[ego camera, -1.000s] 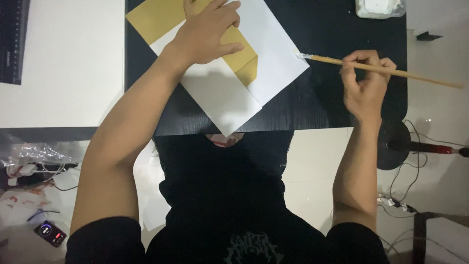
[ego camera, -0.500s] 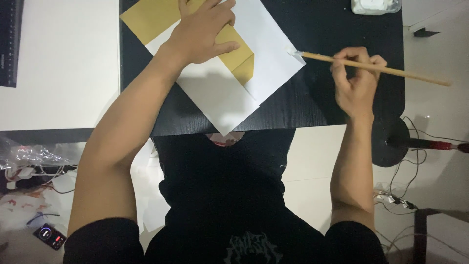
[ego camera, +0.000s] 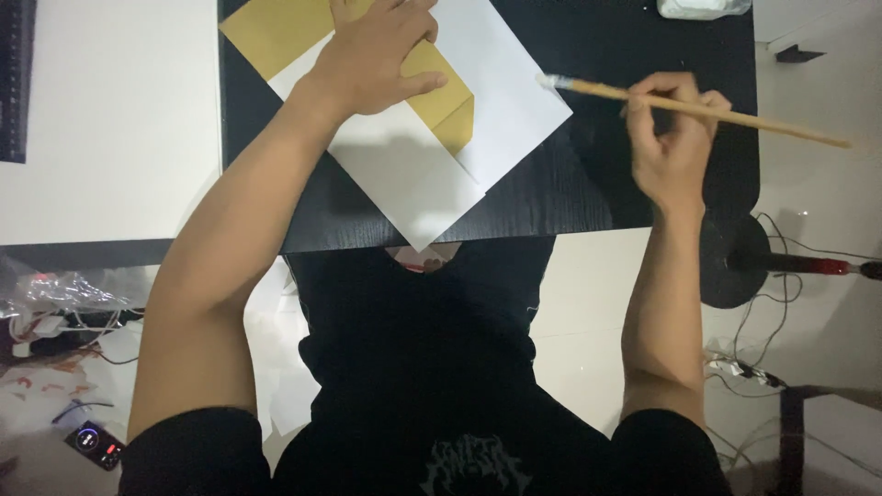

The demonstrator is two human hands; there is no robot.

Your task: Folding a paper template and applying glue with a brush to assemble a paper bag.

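The folded gold paper (ego camera: 432, 87) lies on a white sheet (ego camera: 413, 174) on the black table (ego camera: 570, 197), pinned flat by the left hand (ego camera: 381, 55), while the right hand (ego camera: 675, 138), pinching a wooden brush (ego camera: 698, 108) whose tip hovers at the sheet's corner, could smear it if it dips.

Black table (ego camera: 643, 197), white desk (ego camera: 110, 138), round lamp base (ego camera: 730, 262), tangled cables (ego camera: 55, 312)

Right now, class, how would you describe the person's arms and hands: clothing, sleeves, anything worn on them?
Both arms are bare below short black sleeves of a black T-shirt. The left hand and right hand wear no gloves; no rings, watch or bands are visible.
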